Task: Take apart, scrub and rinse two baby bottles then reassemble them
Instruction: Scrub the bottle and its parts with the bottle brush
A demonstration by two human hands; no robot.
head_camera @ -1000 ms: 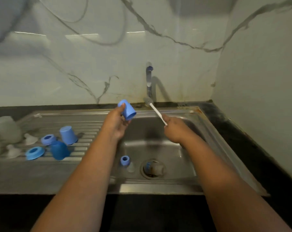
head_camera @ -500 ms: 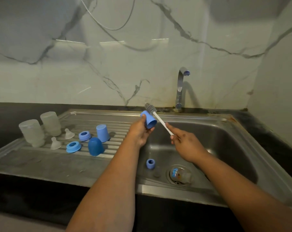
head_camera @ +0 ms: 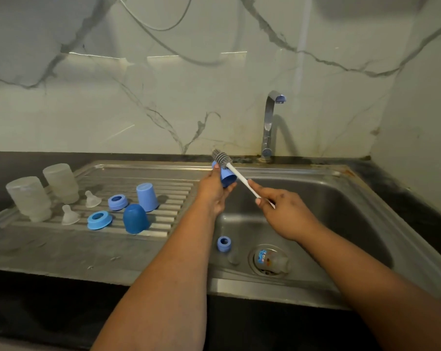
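Left hand (head_camera: pixel 212 192): its grip is curling round a blue cap (head_camera: pixel 225 176), holding it tilted over the basin's back-left corner, just past the rim where drainboard meets basin.
Right hand (head_camera: pixel 281 210): its grip is pinching the white handle of the bottle brush (head_camera: pixel 236 173); the grey bristle head is sitting at the cap's far end, near the sink's back edge — whether it is inside the cap I cannot tell.
Sink (head_camera: pixel 353 198): a blue ring (head_camera: pixel 224 243) is lying on the basin floor near the front-left corner, and a clear bottle (head_camera: pixel 272 260) is lying on its side over the drain; the right half of the basin floor is lying open.
Drainboard (head_camera: pixel 62 247): two frosted bottle bodies (head_camera: pixel 29 198) are standing upside down at the left edge, with two clear teats (head_camera: pixel 68 215), two blue collars (head_camera: pixel 99 220) and two more blue caps (head_camera: pixel 136 219) spreading toward the basin — its front strip is showing bare steel.
Tap (head_camera: pixel 268 127): standing at the back edge, right of the hands.
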